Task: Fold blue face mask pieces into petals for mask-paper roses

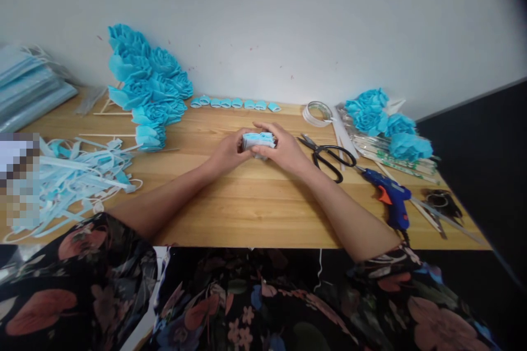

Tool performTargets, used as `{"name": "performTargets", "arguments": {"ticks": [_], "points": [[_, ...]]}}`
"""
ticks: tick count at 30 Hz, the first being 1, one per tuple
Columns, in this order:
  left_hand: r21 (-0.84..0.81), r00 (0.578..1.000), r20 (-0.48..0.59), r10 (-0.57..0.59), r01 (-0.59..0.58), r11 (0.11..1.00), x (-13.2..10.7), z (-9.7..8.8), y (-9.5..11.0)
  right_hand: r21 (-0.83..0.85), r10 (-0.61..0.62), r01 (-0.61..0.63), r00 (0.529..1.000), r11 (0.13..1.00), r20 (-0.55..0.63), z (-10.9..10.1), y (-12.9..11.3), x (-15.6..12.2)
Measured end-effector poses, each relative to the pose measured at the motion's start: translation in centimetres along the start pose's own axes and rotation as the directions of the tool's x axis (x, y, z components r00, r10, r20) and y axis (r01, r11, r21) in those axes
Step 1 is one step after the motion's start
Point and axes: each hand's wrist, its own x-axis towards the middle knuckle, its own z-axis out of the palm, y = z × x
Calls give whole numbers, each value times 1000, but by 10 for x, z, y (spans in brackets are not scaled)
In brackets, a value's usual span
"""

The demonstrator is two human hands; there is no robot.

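Both hands meet over the middle of the wooden table [247, 203]. My left hand [228, 152] and my right hand [282, 151] are closed around a small folded bundle of light blue and white material [258, 141], held just above the tabletop. Fingers of both hands wrap its sides, so much of the bundle is hidden.
Black scissors [329, 156] and a blue glue gun [391, 197] lie right of my hands. A tape roll [317, 112] and blue flowers [382, 120] sit at back right. More blue flowers [148, 85], small rolled pieces [236, 103], cut strips [78, 170] and stacked masks [28, 88] lie left.
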Motion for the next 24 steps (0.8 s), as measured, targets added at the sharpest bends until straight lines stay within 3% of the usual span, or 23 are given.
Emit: {"name": "performTargets", "arguments": {"ticks": [4,7,13,16,20,24], "points": [[129,999,15,35,-37,991,-3,0,9,5,22,-22,1000,1000,-18,3,-4,-1],[136,1000,-14,21,-19,991,-2,-1,10,70,23,-22,1000,997,-14,1,-5,-2],[-177,996,-51,-73,63,982,4,-4,3,242,132,-144,989,960,65,-4,-4,-2],[-236,992,-76,-102,82,968,4,-6,2,278,189,-216,974,936,123,-6,-3,-1],[-95,996,-55,-74,69,993,0,-6,11,309,171,-221,968,925,182,-7,-3,-1],[26,1000,-27,12,-11,1000,-5,-6,21,210,119,-132,990,969,70,-6,-5,-2]]}}
